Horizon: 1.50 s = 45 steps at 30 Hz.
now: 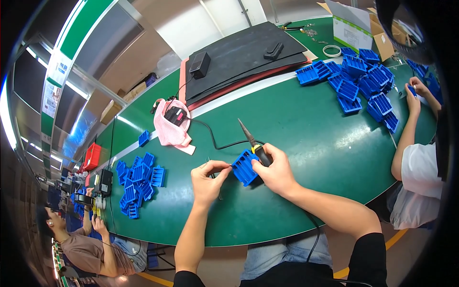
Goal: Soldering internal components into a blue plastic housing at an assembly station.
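My right hand (277, 172) is closed round needle-nose pliers (249, 134) with dark jaws and yellow-black handles, tips pointing away from me. Its thumb also grips the right side of a blue slotted plastic case (244, 167), which looks like a battery holder, tilted just above the table. At the case's left edge, my left hand (208, 181) is pinched closed. Whatever sits between those fingertips is too small to make out. A thin metal tool shows in part beside the left fingers; its kind is unclear.
Blue cases lie heaped on the green table (306, 201), one pile (138, 182) at left, a larger pile (358, 79) at far right. A pink cloth (171, 131), black cable (213, 138) and black sheets (239, 60) lie beyond my hands. Co-workers sit on both sides.
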{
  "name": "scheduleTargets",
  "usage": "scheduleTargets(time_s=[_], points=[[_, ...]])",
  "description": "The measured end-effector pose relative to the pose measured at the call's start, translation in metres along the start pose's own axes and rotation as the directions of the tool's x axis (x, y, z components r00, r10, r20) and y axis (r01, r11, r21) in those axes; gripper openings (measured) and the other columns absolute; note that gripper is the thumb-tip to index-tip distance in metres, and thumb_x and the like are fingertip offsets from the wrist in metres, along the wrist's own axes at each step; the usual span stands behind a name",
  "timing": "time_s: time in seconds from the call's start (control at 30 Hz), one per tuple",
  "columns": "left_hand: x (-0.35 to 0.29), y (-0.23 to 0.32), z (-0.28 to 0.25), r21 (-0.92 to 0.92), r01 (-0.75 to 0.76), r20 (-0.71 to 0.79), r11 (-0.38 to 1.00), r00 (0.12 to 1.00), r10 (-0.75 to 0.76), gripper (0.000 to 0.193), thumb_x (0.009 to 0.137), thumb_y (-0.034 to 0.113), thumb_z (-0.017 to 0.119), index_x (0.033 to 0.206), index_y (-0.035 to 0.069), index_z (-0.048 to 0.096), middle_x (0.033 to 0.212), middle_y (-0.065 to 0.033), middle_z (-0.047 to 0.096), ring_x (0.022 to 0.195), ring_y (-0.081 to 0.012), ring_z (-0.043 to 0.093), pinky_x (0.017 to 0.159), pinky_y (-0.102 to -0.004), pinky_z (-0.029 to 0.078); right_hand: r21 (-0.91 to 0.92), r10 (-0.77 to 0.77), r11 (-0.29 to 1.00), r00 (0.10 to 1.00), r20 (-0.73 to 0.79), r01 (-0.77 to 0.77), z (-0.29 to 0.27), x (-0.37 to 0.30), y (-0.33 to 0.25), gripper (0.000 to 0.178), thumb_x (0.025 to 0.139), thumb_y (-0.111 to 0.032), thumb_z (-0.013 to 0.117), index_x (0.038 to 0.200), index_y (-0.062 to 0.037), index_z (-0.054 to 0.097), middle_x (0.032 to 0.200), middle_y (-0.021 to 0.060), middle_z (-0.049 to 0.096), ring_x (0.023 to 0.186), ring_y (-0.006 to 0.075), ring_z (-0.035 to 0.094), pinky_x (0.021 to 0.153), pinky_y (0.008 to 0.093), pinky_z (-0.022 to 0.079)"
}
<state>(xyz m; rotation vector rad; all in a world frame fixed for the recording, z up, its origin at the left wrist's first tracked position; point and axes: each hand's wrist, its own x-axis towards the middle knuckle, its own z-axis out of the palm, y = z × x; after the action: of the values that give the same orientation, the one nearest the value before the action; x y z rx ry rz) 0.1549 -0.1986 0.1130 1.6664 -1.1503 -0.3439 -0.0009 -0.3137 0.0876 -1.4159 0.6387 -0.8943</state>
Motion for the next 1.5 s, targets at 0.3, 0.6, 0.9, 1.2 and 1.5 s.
scheduleTargets(time_s=[0.3, 0.6, 0.9, 1.2, 1.5], points=[[-0.001, 0.002, 0.003, 0.097, -0.101, -0.011, 0.99, 0.995, 0.103, 0.007, 0.075, -0.005, 0.07, 0.082, -0.003, 0.069, 0.077, -0.0084, 0.07, 0.071, -0.0136, 0.069, 0.067, -0.0243, 0.054, -0.006, -0.026, 1.0, 1.0, 0.005, 0.026, 0.0, 0.0, -0.002, 0.018, 0.076, -0.008, 0.064, 0.074, 0.0006, 0.049, 0.063, 0.0043, 0.048, 0.06, 0.0108, 0.045, 0.054, 0.0305, 0.039], [-0.001, 0.003, 0.004, 0.21, -0.235, -0.03, 0.949, 0.969, 0.246, 0.01, 0.071, -0.007, 0.069, 0.08, -0.001, 0.067, 0.075, -0.0098, 0.069, 0.068, -0.0168, 0.068, 0.064, -0.0246, 0.053, 0.001, -0.01, 1.0, 1.0, 0.015, 0.01, 0.001, -0.001, -0.005, 0.018, 0.077, -0.009, 0.064, 0.074, 0.0003, 0.049, 0.062, 0.0033, 0.047, 0.059, 0.01, 0.044, 0.054, 0.0301, 0.039], [-0.001, 0.004, 0.008, 0.249, -0.291, -0.022, 0.924, 0.952, 0.306, 0.012, 0.072, -0.008, 0.07, 0.081, 0.0, 0.067, 0.075, -0.009, 0.069, 0.066, -0.0164, 0.067, 0.062, -0.025, 0.052, 0.016, 0.027, 1.0, 0.999, 0.021, -0.027, 0.0, 0.001, -0.003, 0.02, 0.077, -0.009, 0.064, 0.072, -0.001, 0.046, 0.061, 0.001, 0.044, 0.059, 0.0081, 0.041, 0.052, 0.0296, 0.037], [-0.001, 0.003, 0.012, 0.154, -0.184, -0.073, 0.971, 0.978, 0.197, 0.012, 0.072, -0.006, 0.073, 0.082, -0.001, 0.068, 0.076, -0.009, 0.068, 0.066, -0.0154, 0.064, 0.059, -0.0251, 0.051, 0.055, 0.056, 0.997, 0.998, 0.023, -0.057, -0.001, 0.001, 0.002, 0.018, 0.079, -0.009, 0.065, 0.074, -0.0027, 0.049, 0.062, -0.0021, 0.044, 0.059, 0.0058, 0.04, 0.051, 0.0264, 0.035], [0.003, 0.006, 0.006, 0.252, -0.426, 0.06, 0.869, 0.903, 0.426, 0.025, 0.071, -0.011, 0.067, 0.092, 0.002, 0.07, 0.09, -0.011, 0.068, 0.077, -0.0213, 0.066, 0.064, -0.0283, 0.052, 0.277, 0.125, 0.953, 0.992, 0.009, -0.122, -0.001, 0.008, 0.013, 0.01, 0.084, -0.008, 0.064, 0.082, -0.002, 0.056, 0.068, -0.004, 0.051, 0.06, 0.0033, 0.043, 0.052, 0.0236, 0.035]])
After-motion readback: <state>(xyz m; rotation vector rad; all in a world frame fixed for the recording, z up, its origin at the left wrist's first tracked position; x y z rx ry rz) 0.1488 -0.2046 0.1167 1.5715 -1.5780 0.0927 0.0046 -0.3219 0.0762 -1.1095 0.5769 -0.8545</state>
